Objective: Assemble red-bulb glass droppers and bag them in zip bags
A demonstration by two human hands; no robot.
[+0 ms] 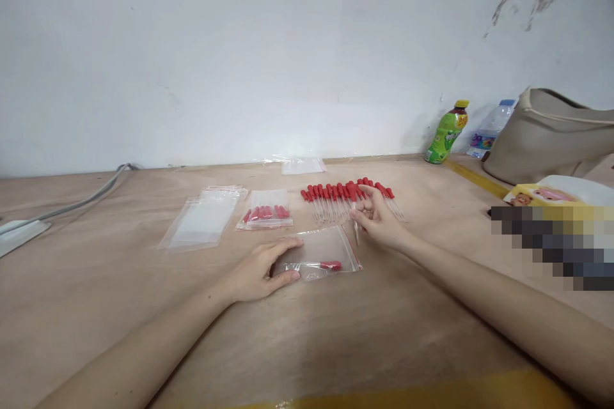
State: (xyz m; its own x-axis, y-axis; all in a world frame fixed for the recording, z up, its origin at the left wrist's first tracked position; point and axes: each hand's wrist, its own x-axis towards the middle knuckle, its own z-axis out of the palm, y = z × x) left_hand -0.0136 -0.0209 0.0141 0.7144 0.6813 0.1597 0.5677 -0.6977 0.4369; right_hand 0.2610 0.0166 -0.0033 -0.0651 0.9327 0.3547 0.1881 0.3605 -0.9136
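Note:
My left hand [263,271] rests on the left end of a clear zip bag [316,244], its thumb and fingers spread apart. Inside that bag lies one dropper with a red bulb [330,265]. My right hand [378,220] pinches another red-bulbed dropper [353,195], its clear tube pointing down beside the bag's right end. Just behind it is a row of several similar droppers [330,193], bulbs toward the wall. Left of the row lies a filled zip bag [269,198] with several red bulbs showing through. A stack of flat zip bags [204,220] lies farther left.
Another flat bag [303,166] lies by the wall. At the back right stand a green bottle [446,134], a clear bottle [494,124] and a beige bag [551,134], with a yellow-and-white packet [551,195] in front. A grey cable [96,195] crosses the left side.

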